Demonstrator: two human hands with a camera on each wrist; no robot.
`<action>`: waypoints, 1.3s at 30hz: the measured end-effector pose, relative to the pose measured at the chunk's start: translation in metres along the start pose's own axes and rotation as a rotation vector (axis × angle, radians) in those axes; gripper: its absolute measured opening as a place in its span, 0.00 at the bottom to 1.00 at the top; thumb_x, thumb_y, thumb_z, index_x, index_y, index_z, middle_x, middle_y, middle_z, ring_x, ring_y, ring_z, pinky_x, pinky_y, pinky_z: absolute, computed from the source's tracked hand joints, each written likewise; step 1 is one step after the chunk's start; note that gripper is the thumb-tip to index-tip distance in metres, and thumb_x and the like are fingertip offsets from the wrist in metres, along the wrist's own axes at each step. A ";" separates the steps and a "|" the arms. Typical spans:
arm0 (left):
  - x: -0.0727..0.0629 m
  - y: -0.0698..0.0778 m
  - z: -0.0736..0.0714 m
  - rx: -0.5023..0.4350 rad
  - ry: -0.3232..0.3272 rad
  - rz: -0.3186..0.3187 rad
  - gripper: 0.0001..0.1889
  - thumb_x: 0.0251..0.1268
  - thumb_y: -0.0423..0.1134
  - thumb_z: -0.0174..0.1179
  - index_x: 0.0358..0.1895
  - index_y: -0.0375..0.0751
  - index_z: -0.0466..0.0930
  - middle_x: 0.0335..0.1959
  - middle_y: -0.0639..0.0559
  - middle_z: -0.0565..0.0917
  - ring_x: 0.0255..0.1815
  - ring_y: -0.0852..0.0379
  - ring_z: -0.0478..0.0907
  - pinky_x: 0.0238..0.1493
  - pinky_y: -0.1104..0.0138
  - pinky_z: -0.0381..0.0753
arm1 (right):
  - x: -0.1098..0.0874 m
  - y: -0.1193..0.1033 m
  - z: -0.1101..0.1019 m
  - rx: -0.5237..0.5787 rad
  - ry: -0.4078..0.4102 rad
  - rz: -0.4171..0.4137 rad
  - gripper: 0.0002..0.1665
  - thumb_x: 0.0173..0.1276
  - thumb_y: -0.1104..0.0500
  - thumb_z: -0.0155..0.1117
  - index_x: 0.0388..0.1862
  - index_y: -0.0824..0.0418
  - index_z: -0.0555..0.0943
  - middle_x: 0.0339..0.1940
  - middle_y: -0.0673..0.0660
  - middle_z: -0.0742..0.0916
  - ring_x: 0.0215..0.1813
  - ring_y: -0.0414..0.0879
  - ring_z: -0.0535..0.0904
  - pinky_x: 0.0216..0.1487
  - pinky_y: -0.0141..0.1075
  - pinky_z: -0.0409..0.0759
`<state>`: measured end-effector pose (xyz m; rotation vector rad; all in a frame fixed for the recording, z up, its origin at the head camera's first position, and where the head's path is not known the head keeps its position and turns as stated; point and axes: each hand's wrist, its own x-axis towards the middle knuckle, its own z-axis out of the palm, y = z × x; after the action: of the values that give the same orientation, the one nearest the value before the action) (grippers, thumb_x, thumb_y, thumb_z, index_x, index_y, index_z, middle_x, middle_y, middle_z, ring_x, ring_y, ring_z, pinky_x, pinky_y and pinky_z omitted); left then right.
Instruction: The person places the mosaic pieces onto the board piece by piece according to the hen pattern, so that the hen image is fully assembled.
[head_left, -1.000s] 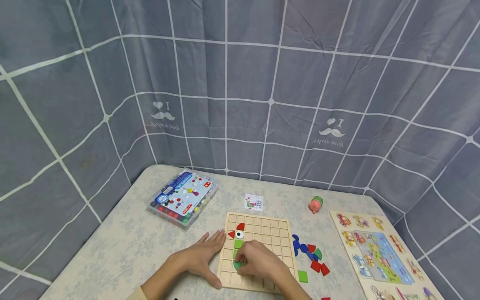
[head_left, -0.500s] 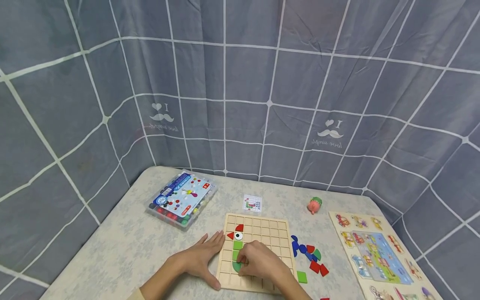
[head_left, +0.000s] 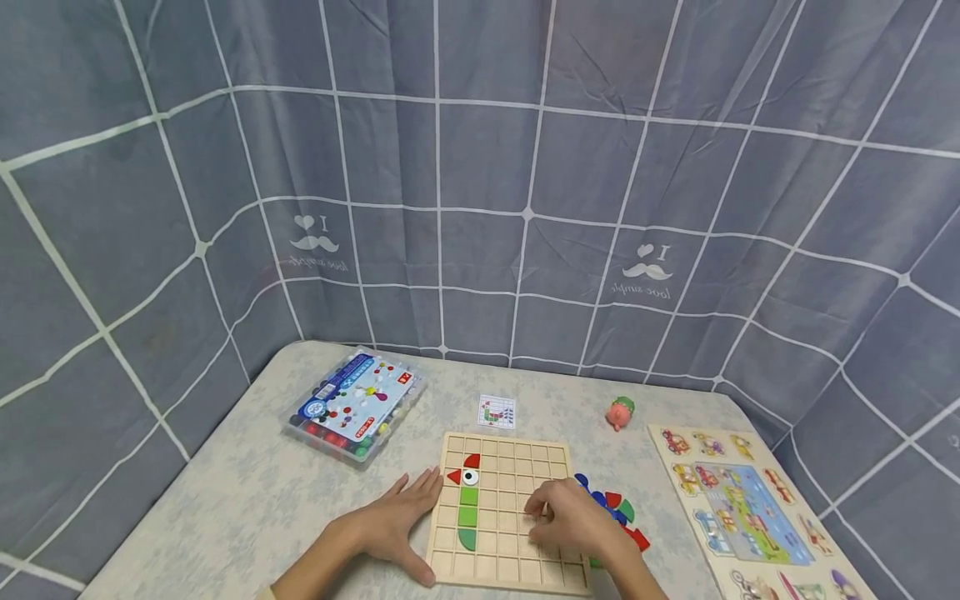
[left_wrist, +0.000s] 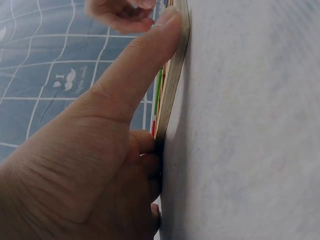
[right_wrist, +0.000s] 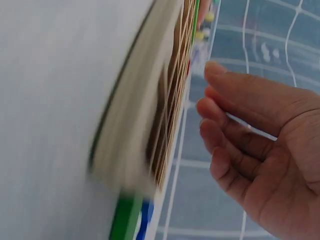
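Note:
A wooden grid board (head_left: 506,522) lies on the table. In its left part are a red quarter-round piece (head_left: 472,461), a red triangle (head_left: 454,476), a white round eye piece (head_left: 470,477), two light green squares (head_left: 468,507) and a dark green quarter-round piece (head_left: 467,539). My left hand (head_left: 390,525) is spread along the board's left edge, thumb touching the near corner. Above the board's right part hovers my right hand (head_left: 573,517), fingers loosely bent. In the right wrist view nothing sits between the right hand's fingertips.
Loose blue, red (head_left: 639,539) and green pieces lie right of the board, partly behind the right hand. A pattern card (head_left: 497,412) and a small pink toy (head_left: 619,412) are farther back. A plastic case (head_left: 356,406) stands left, a picture puzzle (head_left: 738,508) right.
My right hand has left the dark green quarter-round piece and moved right across the board, uncovering the green column. The left hand holds its place; the view has tilted slightly.

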<state>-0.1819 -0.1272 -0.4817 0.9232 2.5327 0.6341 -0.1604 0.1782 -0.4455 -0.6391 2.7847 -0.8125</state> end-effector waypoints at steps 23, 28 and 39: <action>-0.001 0.002 -0.001 -0.010 -0.009 -0.008 0.67 0.38 0.67 0.73 0.77 0.35 0.46 0.81 0.42 0.46 0.82 0.45 0.41 0.80 0.45 0.39 | -0.048 0.067 -0.029 0.122 -0.152 0.086 0.17 0.42 0.65 0.79 0.32 0.58 0.83 0.28 0.50 0.83 0.28 0.34 0.72 0.28 0.28 0.72; -0.001 0.002 -0.001 -0.004 -0.015 -0.007 0.67 0.38 0.67 0.73 0.77 0.35 0.46 0.81 0.42 0.46 0.82 0.46 0.41 0.80 0.45 0.39 | -0.049 0.070 -0.029 0.154 -0.192 0.104 0.19 0.42 0.65 0.80 0.34 0.59 0.82 0.28 0.51 0.82 0.28 0.36 0.71 0.27 0.29 0.71; 0.000 -0.002 0.000 -0.008 -0.017 -0.013 0.68 0.38 0.69 0.72 0.78 0.36 0.44 0.81 0.42 0.44 0.82 0.47 0.39 0.80 0.46 0.37 | -0.051 0.068 -0.031 0.106 -0.161 0.150 0.14 0.44 0.69 0.76 0.31 0.60 0.83 0.26 0.50 0.82 0.27 0.37 0.72 0.27 0.29 0.71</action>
<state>-0.1825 -0.1286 -0.4830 0.9045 2.5169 0.6297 -0.1479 0.2671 -0.4543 -0.4495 2.5889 -0.8313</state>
